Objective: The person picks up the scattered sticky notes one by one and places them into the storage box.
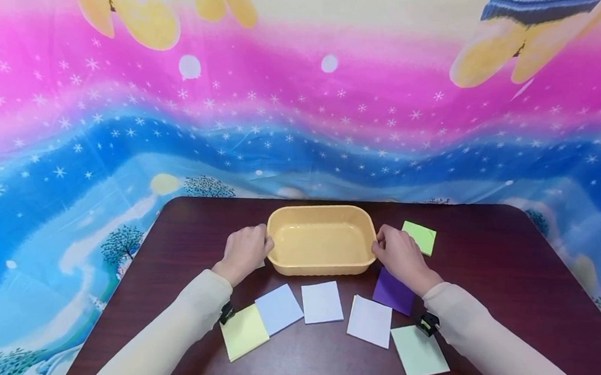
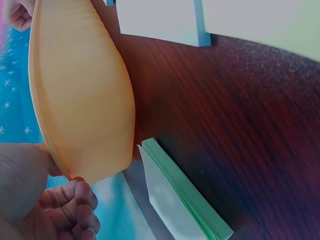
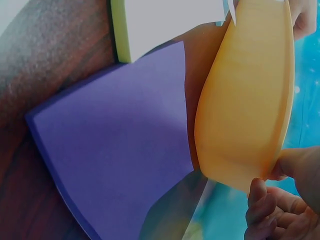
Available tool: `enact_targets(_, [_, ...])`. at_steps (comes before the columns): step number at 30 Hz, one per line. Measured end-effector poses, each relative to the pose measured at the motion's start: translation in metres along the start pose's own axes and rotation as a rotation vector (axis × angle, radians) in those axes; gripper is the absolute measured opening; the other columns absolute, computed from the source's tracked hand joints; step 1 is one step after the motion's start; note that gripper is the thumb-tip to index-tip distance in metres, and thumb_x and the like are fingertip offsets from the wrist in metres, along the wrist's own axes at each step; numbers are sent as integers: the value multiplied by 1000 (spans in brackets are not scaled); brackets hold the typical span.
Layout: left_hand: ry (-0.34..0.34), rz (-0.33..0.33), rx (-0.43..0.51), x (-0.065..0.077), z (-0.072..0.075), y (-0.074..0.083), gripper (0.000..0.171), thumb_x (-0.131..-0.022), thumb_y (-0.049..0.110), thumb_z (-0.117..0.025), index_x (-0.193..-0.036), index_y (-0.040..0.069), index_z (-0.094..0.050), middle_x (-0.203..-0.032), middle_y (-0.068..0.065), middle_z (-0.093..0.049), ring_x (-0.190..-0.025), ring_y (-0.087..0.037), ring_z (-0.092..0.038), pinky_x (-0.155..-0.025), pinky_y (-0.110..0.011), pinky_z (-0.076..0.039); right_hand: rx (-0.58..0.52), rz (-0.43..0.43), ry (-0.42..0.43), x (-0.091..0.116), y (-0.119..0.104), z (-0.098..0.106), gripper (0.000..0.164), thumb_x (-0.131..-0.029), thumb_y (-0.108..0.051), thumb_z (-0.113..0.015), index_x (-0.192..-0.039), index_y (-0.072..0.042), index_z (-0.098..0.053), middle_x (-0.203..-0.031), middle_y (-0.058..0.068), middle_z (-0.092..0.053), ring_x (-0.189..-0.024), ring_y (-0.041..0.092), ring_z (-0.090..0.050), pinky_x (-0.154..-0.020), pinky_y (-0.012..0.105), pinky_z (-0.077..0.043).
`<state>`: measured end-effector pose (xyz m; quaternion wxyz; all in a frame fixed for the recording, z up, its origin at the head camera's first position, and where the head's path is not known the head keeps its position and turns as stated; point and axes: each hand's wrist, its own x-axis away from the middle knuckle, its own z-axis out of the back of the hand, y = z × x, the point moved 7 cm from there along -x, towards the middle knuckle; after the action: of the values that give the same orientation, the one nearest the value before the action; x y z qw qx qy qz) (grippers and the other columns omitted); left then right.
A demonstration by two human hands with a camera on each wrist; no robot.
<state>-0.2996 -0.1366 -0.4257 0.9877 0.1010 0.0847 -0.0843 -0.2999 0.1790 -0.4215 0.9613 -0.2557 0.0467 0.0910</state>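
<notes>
A yellow plastic basin (image 1: 321, 265), oblong with rounded corners, is at the far middle of the table, its inside bare. My left hand (image 1: 244, 254) pinches its left rim, thumb and fingers on the edge, as the left wrist view also shows. On the opposite end my right hand (image 1: 401, 254) pinches the right rim the same way. Beneath the right wrist lies a purple sticky-note pad (image 1: 394, 292). A green pad (image 2: 185, 195) sits near the left hand, mostly hidden in the head view. Whether the basin touches the table I cannot tell.
In front of the basin lie a yellow pad (image 1: 244, 332), a light blue pad (image 1: 278, 309), two white pads (image 1: 322, 302) and a pale green pad (image 1: 420, 351). A bright green pad (image 1: 421, 238) is at the back right. A printed cloth (image 1: 306, 111) hangs behind the dark wooden table (image 1: 511, 275).
</notes>
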Motion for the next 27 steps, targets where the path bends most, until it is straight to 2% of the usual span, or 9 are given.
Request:
enact_targets(16, [-27,19,17,-1,1,-1,23,-98,24,-58,-79,10,-60,-62,-2,-54,-54,-17,-51,-49,-29,-38,-3,17,9,1,-1,-1,5,-91,-9,-63,-88,-4,-63,-67,4,-57,-53,15,-49,-49,28,-39])
enact_targets(27, [-42,17,-5,-2,5,1,24,-98,24,-59,-78,11,-61,-64,-2,-57,-57,-18,-54,-51,-32,-42,13,31,9,0,-3,3,7,-90,-10,-64,-86,-5,-63,-66,4,-58,-52,14,-50,-49,27,-40])
